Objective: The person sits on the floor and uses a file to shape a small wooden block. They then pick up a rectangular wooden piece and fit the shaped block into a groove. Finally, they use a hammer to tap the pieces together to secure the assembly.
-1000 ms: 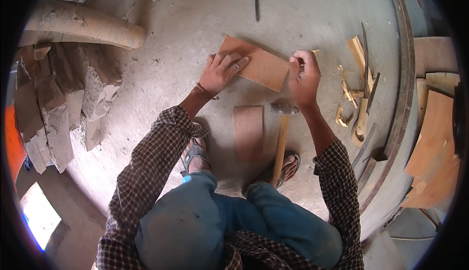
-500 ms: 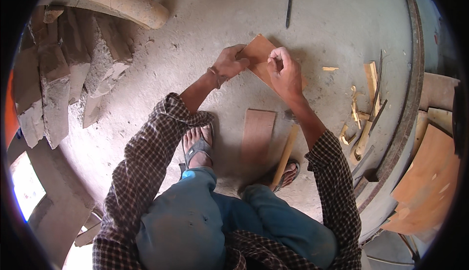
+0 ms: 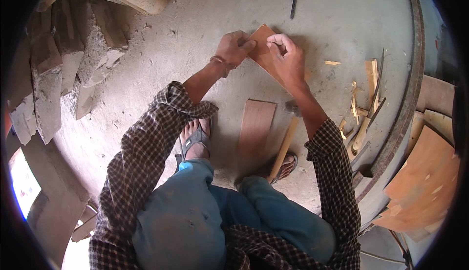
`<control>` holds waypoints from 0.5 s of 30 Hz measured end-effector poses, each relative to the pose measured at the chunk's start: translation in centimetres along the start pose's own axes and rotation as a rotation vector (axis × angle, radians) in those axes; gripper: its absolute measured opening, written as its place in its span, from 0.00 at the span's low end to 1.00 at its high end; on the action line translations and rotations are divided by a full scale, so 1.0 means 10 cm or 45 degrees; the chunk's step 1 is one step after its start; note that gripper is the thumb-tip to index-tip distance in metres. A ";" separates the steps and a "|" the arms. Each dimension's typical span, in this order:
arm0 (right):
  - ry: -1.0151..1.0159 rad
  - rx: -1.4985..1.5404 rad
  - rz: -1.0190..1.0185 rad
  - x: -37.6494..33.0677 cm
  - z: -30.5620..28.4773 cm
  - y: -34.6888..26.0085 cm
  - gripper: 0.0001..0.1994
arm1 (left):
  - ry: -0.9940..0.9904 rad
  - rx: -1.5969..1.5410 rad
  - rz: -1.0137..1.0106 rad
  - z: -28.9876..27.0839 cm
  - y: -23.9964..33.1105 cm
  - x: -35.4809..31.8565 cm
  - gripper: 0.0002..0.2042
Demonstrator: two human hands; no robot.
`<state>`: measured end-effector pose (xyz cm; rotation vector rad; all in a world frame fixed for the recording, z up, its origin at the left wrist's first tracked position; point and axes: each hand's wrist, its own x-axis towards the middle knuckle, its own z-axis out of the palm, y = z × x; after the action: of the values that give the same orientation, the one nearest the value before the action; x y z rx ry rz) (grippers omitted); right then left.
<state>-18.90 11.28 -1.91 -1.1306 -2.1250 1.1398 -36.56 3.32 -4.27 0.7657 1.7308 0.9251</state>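
My left hand (image 3: 236, 47) grips the far-left edge of a thin brown wooden board (image 3: 262, 35), thumb on top. Over the board's face, my right hand (image 3: 289, 60) is closed in a pinch; whatever its fingertips hold is too small to make out. Part of the board is hidden behind that hand. Below it, a hammer (image 3: 285, 145) with a pale wooden handle leans by my right foot, its dark head just under my right wrist. Between my feet lies a second rectangular board (image 3: 257, 123), reddish-brown and flat.
A dark slim rod (image 3: 294, 1) lies on the concrete floor beyond the board. To the right are wood scraps (image 3: 355, 105), a split strip (image 3: 372, 82) and a curved metal rim (image 3: 415, 74). Stacked plywood sheets (image 3: 425, 172) stand far right; broken concrete slabs (image 3: 68, 57) lean at left.
Both hands and the board shift slightly in the picture as the view moves. My right fingers stay pinched over the board, and my left hand keeps its hold on the edge.
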 end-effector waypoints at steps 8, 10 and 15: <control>-0.138 -0.229 -0.192 0.04 -0.06 -0.10 0.05 | -0.024 0.054 0.012 0.01 -0.03 0.01 0.17; -0.165 -0.298 -0.196 0.04 -0.07 -0.14 0.05 | -0.100 -0.126 -0.097 -0.02 -0.01 0.00 0.16; -0.175 -0.385 -0.187 0.00 -0.08 -0.14 0.06 | -0.128 -0.199 -0.176 0.00 0.05 -0.01 0.16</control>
<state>-18.89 11.20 -0.32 -1.0243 -2.5052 0.8717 -36.49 3.51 -3.82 0.5734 1.5830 0.9000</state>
